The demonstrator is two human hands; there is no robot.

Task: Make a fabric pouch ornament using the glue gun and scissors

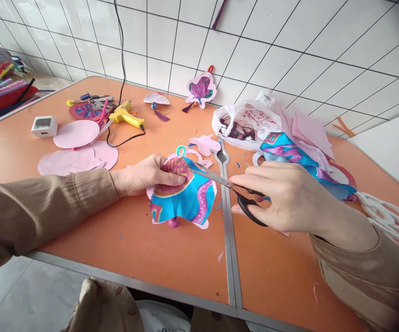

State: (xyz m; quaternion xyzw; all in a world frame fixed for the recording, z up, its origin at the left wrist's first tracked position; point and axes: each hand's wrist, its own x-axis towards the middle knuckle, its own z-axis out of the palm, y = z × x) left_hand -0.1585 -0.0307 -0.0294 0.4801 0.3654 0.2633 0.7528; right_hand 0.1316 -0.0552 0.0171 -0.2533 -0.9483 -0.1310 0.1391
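My left hand (147,176) pinches the top edge of a blue, pink and purple patterned fabric piece (182,196) backed with pink paper, held just above the orange table (172,258). My right hand (285,196) grips black-handled scissors (234,191), with the blades parted against the fabric's upper right edge. A teal loop sticks up from the top of the fabric piece and a small pink knob shows at its bottom.
A yellow glue gun (126,115) with a black cord, pink paper circles (77,133), a white cube (44,126), tools and finished fabric ornaments (201,90) lie further back. A white plastic bag (244,124), more blue fabric (289,154) and pink sheets sit right. Tiled wall behind.
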